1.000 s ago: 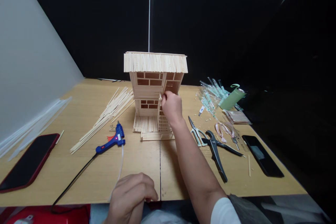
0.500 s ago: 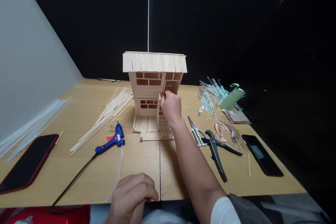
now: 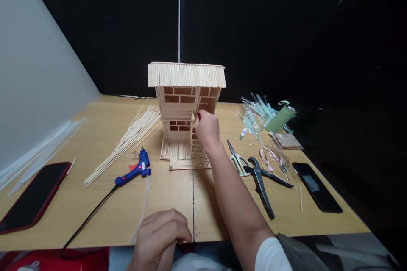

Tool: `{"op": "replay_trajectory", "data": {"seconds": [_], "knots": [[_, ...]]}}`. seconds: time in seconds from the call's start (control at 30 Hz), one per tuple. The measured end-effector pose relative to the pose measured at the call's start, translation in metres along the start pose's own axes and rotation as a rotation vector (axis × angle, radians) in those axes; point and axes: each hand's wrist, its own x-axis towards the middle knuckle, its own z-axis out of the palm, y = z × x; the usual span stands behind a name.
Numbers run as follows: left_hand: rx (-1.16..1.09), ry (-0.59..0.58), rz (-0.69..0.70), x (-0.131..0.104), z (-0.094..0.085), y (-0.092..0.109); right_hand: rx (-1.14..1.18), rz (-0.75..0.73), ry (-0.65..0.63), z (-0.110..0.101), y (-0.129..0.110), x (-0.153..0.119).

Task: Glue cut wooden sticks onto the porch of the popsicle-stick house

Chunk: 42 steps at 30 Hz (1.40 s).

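Note:
A two-storey model house [image 3: 178,110] made of thin wooden sticks stands upright near the middle of the table, with a slatted roof and a railed front deck. My right hand [image 3: 207,129] reaches to its right front, fingers closed in a pinch against the stick framework at upper-floor level. The fingertips are partly hidden, so any small piece between them cannot be made out. At the table's near edge rests my left hand [image 3: 162,235], loosely curled with nothing visible in it. A blue glue gun [image 3: 136,169] lies left of the house, its small light lit.
Loose wooden sticks [image 3: 127,144] lie to the left, near clear glue sticks [image 3: 47,152] and a red-cased phone [image 3: 34,197]. Rightward are scissors [image 3: 238,163], black pliers [image 3: 260,186], a green bottle [image 3: 281,118], plastic packets [image 3: 254,116] and another phone [image 3: 318,186].

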Motion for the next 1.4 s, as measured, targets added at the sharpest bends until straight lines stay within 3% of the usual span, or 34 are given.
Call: {"op": "replay_trajectory", "data": {"seconds": [1.4], "knots": [[0.020,-0.047,-0.020,-0.0001,0.0055,-0.0007,-0.023,-0.019,-0.011,-0.0010,0.0001,-0.0016]]}}
